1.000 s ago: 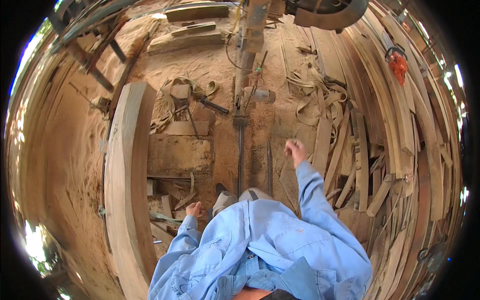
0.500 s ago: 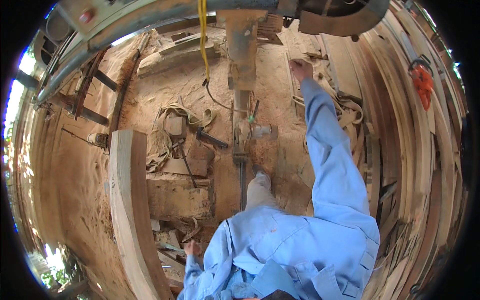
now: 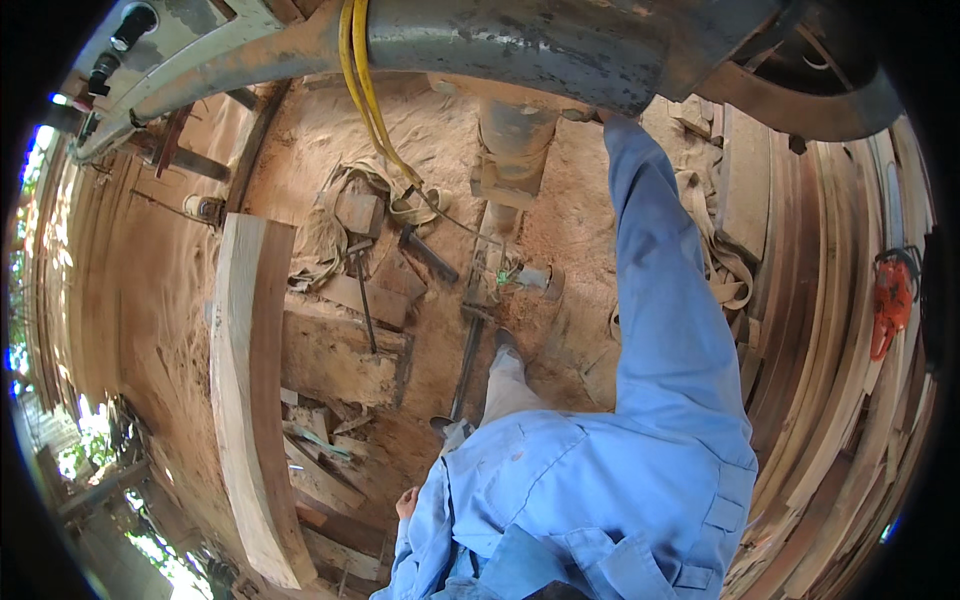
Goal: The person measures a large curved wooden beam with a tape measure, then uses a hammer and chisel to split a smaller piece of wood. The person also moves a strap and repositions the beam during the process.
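My right arm (image 3: 665,260), in a blue sleeve, stretches forward to the underside of a big dark metal beam (image 3: 520,50) of a machine. Only a sliver of my right hand (image 3: 604,116) shows there; its fingers are hidden, so I cannot tell what it touches. Low beside my body hangs my left hand (image 3: 407,502), small in view, its fingers curled with nothing seen in them. A long squared timber (image 3: 250,400) lies to its left. Beyond the beam's lower edge is a rusty metal post (image 3: 515,150), and yellow cables (image 3: 365,90) hang from the beam.
A hammer (image 3: 428,253) lies on the sawdust floor near wood blocks (image 3: 360,213) and a crumpled strap (image 3: 330,235). Stacked boards (image 3: 800,300) line the right side, with an orange chainsaw (image 3: 893,295) on them. Wood scraps (image 3: 320,465) are at lower left.
The view has shifted forward, so the metal beam looms larger. My right hand has gone from plain sight to mostly behind the beam. My left hand has come closer to my body.
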